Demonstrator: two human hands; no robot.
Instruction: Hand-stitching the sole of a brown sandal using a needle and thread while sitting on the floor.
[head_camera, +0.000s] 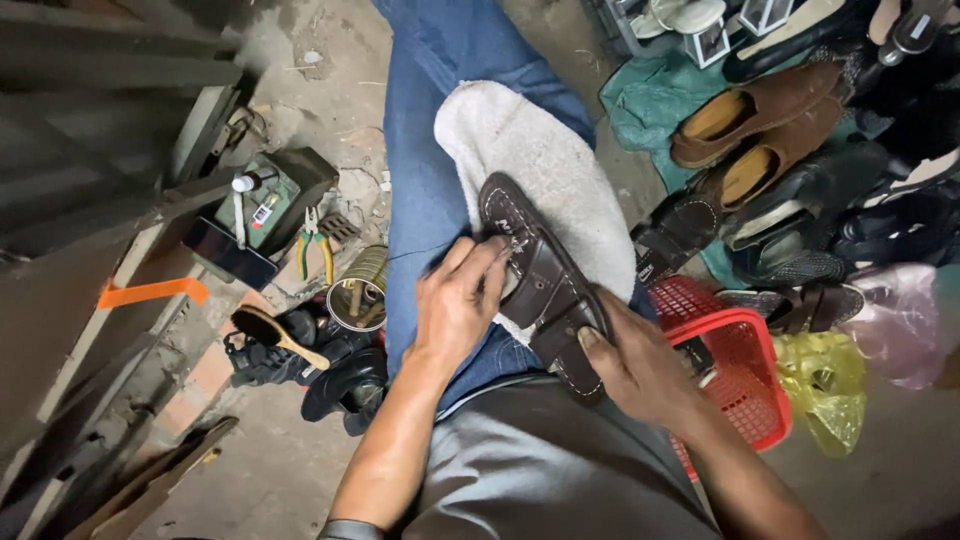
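Note:
A dark brown leather sandal with white stitching lies on a white towel spread over my blue-jeaned thigh. My left hand rests on the sandal's strap near its middle, fingers curled against the stitching. My right hand grips the sandal's near end, thumb pressed on top of it.
A red plastic basket sits right of my leg, with a yellow bag and a pile of shoes beyond it. To the left are a tin can of tools, pliers, a brush and a green box.

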